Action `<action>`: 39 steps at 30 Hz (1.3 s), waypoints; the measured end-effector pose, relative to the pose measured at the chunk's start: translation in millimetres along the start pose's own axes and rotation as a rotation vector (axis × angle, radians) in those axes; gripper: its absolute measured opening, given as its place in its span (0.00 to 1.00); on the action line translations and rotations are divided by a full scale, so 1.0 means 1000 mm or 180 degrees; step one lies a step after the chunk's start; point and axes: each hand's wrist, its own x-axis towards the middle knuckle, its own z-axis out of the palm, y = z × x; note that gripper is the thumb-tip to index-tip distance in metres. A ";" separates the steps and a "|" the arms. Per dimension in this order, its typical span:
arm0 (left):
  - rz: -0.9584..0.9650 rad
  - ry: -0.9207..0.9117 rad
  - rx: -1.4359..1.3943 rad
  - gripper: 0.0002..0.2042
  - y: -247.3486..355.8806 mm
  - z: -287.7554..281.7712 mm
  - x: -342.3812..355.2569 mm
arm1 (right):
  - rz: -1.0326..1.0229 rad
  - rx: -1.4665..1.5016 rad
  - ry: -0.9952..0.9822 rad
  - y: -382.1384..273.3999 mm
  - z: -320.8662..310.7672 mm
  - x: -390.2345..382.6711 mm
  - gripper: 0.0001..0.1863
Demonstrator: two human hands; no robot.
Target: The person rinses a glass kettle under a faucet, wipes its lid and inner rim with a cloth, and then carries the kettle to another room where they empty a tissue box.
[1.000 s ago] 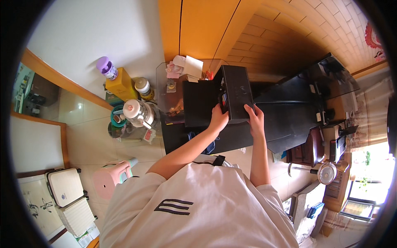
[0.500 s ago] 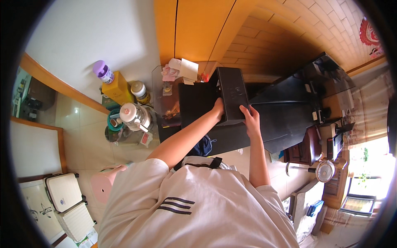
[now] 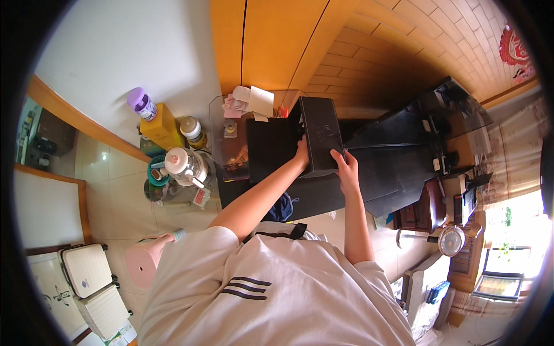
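Tabletop black box [image 3: 321, 134] between hands

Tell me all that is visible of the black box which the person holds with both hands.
The black box is a long rectangular block, matt and dark, with faint pale marks on its broad face. It stands over the dark table top. The left hand grips its near left edge and the right hand its near right corner. Its material cannot be told.

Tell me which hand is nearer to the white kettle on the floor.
Left. The left hand grips the black box's left edge, on the side toward the white kettle; the right hand holds the box's near right edge, farther away.
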 end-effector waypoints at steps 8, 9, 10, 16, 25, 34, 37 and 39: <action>-0.0518 -0.0209 0.0172 0.17 0.026 0.012 -0.024 | -0.0011 0.0077 0.0097 0.005 -0.001 0.002 0.17; -0.0664 -0.0272 0.0144 0.17 0.028 0.012 -0.025 | 0.0007 0.0073 0.0088 0.004 0.000 0.001 0.17; -0.0656 -0.0281 0.0110 0.17 0.030 0.011 -0.026 | 0.0008 0.0097 0.0039 0.002 0.000 0.001 0.17; -0.0370 0.0140 0.0290 0.13 0.032 0.003 -0.029 | -0.0026 0.0189 -0.0038 0.005 -0.004 0.003 0.17; -0.0535 0.0974 0.1047 0.13 0.073 -0.017 -0.072 | -0.0050 0.0196 -0.0065 0.005 -0.004 0.002 0.17; -0.0060 0.0784 0.2047 0.12 0.128 -0.053 -0.120 | -0.0056 0.0088 -0.0045 0.009 -0.006 0.004 0.20; -0.0088 0.0842 0.1891 0.12 0.132 -0.074 -0.127 | -0.0054 0.0104 -0.0088 0.003 -0.004 0.002 0.20; -0.0144 0.1012 0.1553 0.12 0.132 -0.086 -0.135 | -0.0063 0.0105 -0.0087 0.003 -0.004 0.002 0.20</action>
